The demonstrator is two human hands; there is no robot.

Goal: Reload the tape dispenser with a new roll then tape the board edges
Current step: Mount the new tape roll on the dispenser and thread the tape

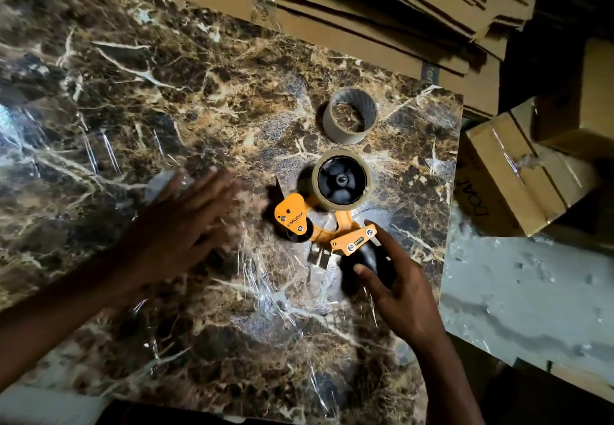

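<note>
An orange tape dispenser lies on its side on the brown marble-patterned board. A clear tape roll sits on its black spool. My right hand wraps its fingers around the dispenser's black handle. My left hand hovers blurred, fingers spread, just left of the dispenser and holds nothing. An empty cardboard tape core stands on the board beyond the dispenser.
Flattened cardboard sheets are stacked beyond the board's far edge. Taped cardboard boxes sit to the right, past the board's right edge. A pale grey surface lies at lower right. Clear film wrinkles over the board near the dispenser.
</note>
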